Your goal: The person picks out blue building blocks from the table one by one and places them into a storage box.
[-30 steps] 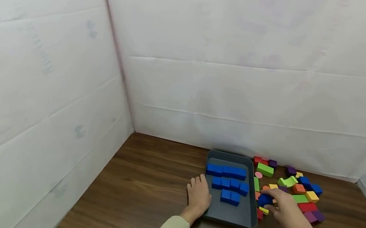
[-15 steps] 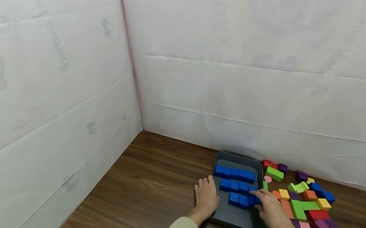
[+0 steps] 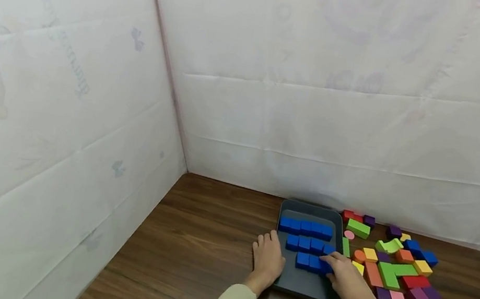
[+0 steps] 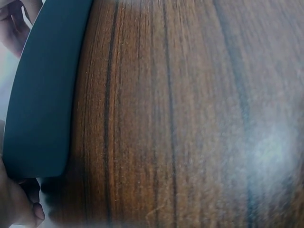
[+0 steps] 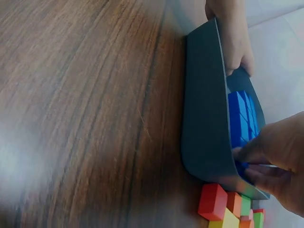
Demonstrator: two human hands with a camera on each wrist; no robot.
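**Risk of a nudged row as the blue block went into the tray**

Sleeves in pale cloth framed the bottom of the head view, and just beyond them both hands worked at the dark grey tray (image 3: 293, 284). The left hand (image 3: 267, 260) held the tray's left rim, thumb curled over the edge and onto the inside, as the right wrist view also showed (image 5: 236, 38). The right hand (image 3: 344, 278) reached over the tray's right wall, its fingertips (image 3: 327, 262) pinched narrowly on a blue block (image 3: 324, 267) at the right end of the nearest row. That block sat inside the tray, touching or almost touching its neighbour; the fingers hid the exact contact.

Judging from this, the likeliest fault was a sideways shove. The nearest row of blue blocks (image 3: 307, 261) lay loose, so a push while seating the new piece could have slid it out of line. The fingers were also wedged between the block and the right wall, and drawing them out could have lifted or tipped it. If the left hand's hold had slackened, the tray itself might have skated on the smooth wooden table (image 3: 206, 239).

Further off, two more rows of blue blocks (image 3: 306, 227) filled the tray's far half. To the right lay the mixed coloured blocks (image 3: 391, 272), just beside the tray wall, where a passing wrist or sleeve could have scattered them. White sheeting (image 3: 323, 105) closed the scene behind.
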